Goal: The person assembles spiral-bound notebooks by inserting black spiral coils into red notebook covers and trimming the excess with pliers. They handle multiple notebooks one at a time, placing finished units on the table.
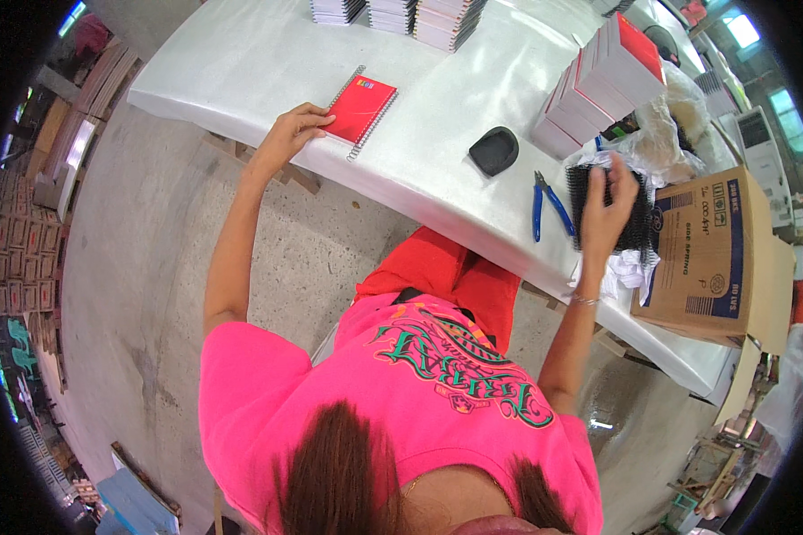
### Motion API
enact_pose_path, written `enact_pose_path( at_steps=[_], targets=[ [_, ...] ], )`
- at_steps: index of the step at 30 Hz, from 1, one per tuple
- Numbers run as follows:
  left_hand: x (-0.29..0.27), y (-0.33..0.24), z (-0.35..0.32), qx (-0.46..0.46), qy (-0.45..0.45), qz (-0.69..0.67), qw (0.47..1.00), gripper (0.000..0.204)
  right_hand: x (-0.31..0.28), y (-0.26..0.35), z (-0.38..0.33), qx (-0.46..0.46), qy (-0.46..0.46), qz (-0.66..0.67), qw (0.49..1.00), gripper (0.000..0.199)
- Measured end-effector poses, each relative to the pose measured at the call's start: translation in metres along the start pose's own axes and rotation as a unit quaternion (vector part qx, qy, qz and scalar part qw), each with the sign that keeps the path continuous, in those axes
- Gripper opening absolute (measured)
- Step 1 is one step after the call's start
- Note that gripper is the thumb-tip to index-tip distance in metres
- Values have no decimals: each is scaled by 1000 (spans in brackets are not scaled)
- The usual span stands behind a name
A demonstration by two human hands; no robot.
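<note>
Near the desk's front edge, our left hand touches the red notebook, just rightward, long axis pointing away; our right hand meets black coils (either one clamped? We can't tell).

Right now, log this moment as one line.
Left hand: fingertips at red-covered spiral notebook | Right hand: over black spiral coils | Between hands: blue-handled pliers, open

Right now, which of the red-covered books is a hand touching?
The lone red book lying flat, with the left hand at its near-left corner; the other visible red cover tops a stack farther right.
</note>
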State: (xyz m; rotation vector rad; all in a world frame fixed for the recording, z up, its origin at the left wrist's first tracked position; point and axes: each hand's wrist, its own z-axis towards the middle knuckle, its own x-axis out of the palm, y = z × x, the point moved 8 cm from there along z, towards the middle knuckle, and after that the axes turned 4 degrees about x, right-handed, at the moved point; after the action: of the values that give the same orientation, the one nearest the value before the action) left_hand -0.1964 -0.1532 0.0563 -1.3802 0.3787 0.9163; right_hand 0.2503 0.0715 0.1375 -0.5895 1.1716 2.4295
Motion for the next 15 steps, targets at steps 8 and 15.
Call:
enact_pose_path(
  at_steps=[8, 15],
  targets=[
    [-8, -15, -2, 63, -29, 10, 998, 33, -47, 33, 149, 50, -20, 205, 977, 54],
    [-8, -43, -4, 25, -44, 96, 994, 53, 7, 8, 207, 94, 180, 121, 972, 72]
  ],
)
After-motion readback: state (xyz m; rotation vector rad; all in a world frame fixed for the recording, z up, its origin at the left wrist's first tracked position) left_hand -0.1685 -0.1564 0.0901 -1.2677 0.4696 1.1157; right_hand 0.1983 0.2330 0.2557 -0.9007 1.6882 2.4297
